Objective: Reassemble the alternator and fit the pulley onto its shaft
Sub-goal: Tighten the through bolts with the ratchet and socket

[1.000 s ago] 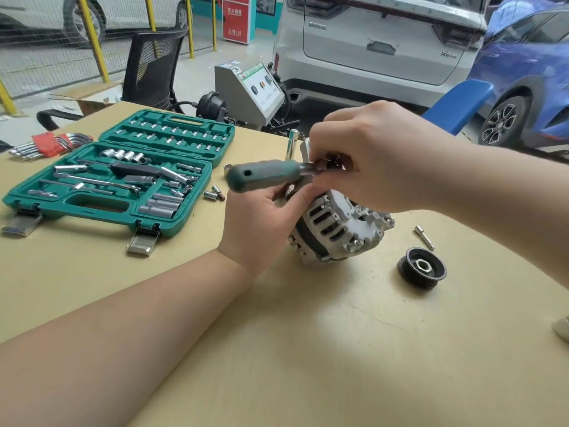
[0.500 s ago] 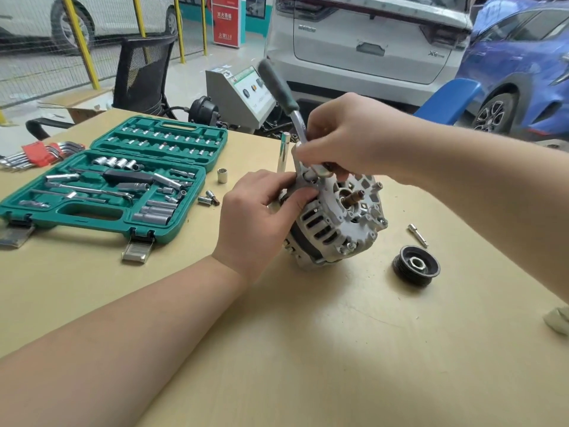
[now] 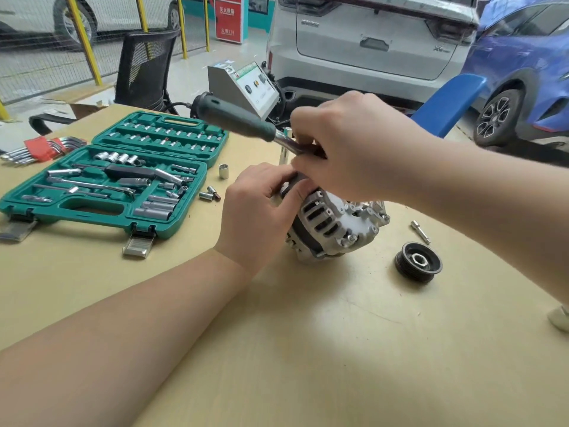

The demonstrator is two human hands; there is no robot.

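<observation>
Behind my workbench stood a white SUV [image 3: 369, 41] and a blue car [image 3: 529, 72], glossy painted metal. Beneath my arms the table [image 3: 308, 349] was smooth, pale yellow board. At its left lay the green plastic socket case [image 3: 101, 186], open, with chrome sockets in moulded slots.

Mid-table sat the alternator [image 3: 332, 223], tilted, ribbed cast aluminium with slotted vents. My left hand [image 3: 258, 217] curled around its rear end to steady it. My right hand [image 3: 354, 152] gripped the head end of the ratchet wrench [image 3: 237, 118], with its dark rubbery handle pointing up and left; the fastener beneath was hidden.

I judged the housing bolts were still being tightened. The grooved black pulley [image 3: 418, 261] lay apart on the table, not yet fitted, near a small steel extension bar [image 3: 420, 231].
</observation>
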